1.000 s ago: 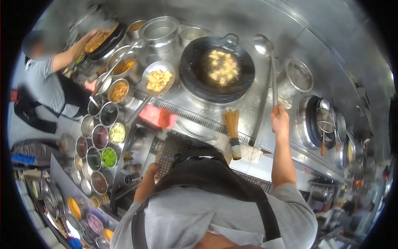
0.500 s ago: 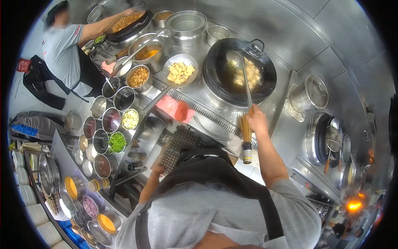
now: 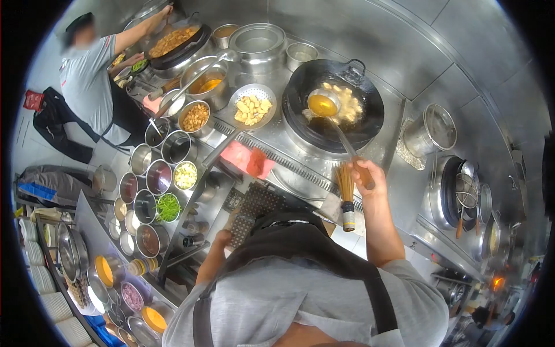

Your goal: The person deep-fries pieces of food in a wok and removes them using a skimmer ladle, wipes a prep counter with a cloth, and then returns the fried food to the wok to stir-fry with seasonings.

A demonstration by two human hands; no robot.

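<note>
My right hand [image 3: 370, 176] is wrapped round the wooden handle of a ladle [image 3: 324, 104]. The ladle's bowl is full of yellow oil and hangs over the black wok [image 3: 295, 92], where pale golden pieces [image 3: 348, 105] lie in oil. My left hand [image 3: 222, 237] hangs low beside the apron, near a perforated dark mat; its fingers are too small to make out. A bamboo brush [image 3: 346, 196] stands just left of my right hand. Left of the wok, a perforated strainer [image 3: 263, 93] holds more yellow pieces.
Several metal pots with ingredients [image 3: 167, 207] stand at the left. A co-worker [image 3: 87, 75] reaches over another wok [image 3: 173, 43] at the upper left. A red cloth [image 3: 245, 159] lies on the stove edge. At the right are a tall metal pot [image 3: 430, 130] and a wire skimmer [image 3: 466, 192].
The ladle has moved from the stove at the wok's right into the wok, and its bowl now holds oil. My right hand has moved left with it. The co-worker's arm has shifted.
</note>
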